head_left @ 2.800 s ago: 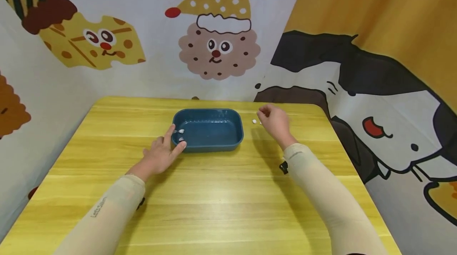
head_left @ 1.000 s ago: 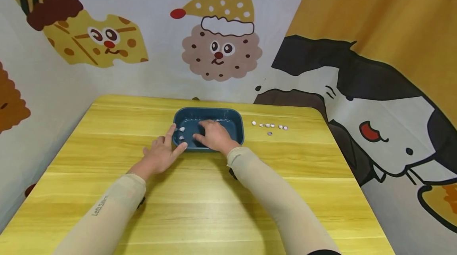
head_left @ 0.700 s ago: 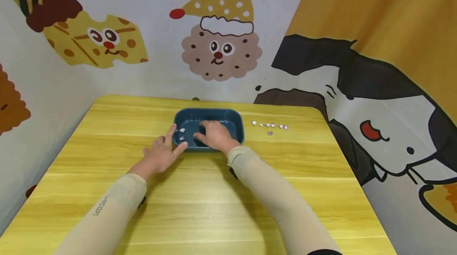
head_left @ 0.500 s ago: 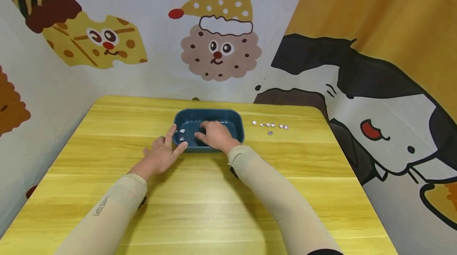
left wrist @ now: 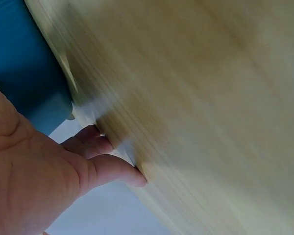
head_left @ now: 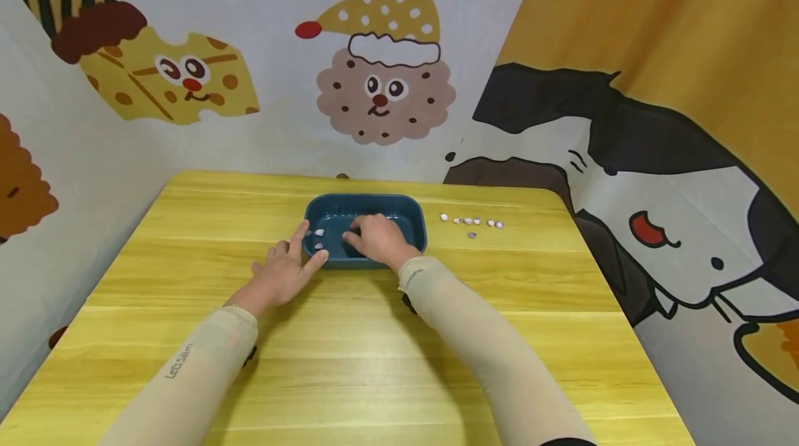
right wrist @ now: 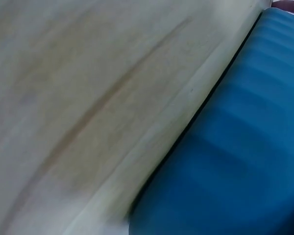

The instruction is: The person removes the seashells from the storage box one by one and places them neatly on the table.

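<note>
A dark blue rectangular tray (head_left: 349,263) stands near the back of the table; its blue side (right wrist: 235,142) fills much of the right wrist view. At its left end rests my left hand (head_left: 279,272), fingers extended along the side and thumb over the front corner. Two small whitish shells (head_left: 320,232) lie inside by that end. My right hand (head_left: 381,241) reaches over the front rim into the tray, thumb and index finger bent downward with a dark gap between them. Its other fingertips are hidden, and I cannot tell whether they hold a shell.
On the wooden table (head_left: 374,363), right of the tray, several small white and purplish shells (head_left: 468,221) lie in a loose row, with one shell (head_left: 472,235) nearer to me. A cartoon-printed cloth (head_left: 250,148) hangs behind the table's back edge.
Since the oldest frame, my right hand has moved left from the shells into the tray, uncovering the row. Lately its thumb has drawn slightly closer to the index finger. My left hand stays put.
</note>
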